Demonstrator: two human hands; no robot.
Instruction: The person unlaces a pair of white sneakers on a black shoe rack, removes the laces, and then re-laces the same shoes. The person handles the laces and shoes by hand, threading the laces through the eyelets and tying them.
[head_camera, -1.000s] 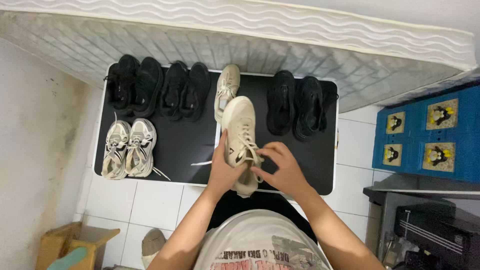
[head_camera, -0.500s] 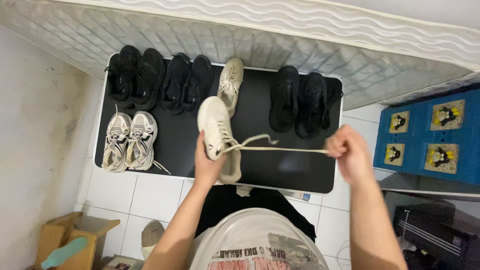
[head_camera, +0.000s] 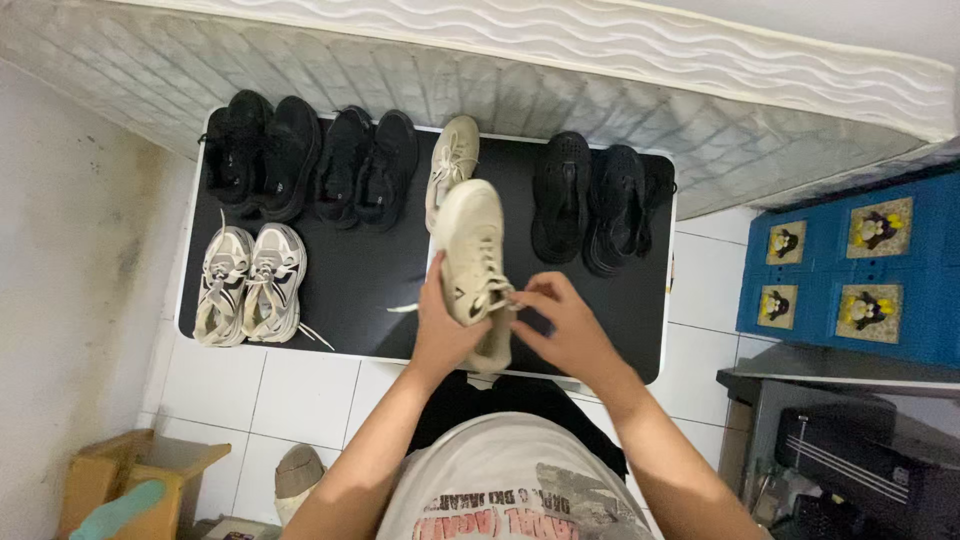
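Beige shoe (head_camera: 473, 258) held; eight others (head_camera: 300, 200) on mat (head_camera: 360, 290).

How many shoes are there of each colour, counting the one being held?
Black shoes: 6, in three pairs on the black table
Beige shoes: 2, one on the table, one held in the left hand with the right hand at its laces
White and grey shoes: 2
Total: 10

I am holding a cream lace-up sneaker (head_camera: 473, 268) above the near edge of the black worktop (head_camera: 370, 290), toe pointing away from me, sole down. Its pale lace is trailing loose toward the worktop's left side.
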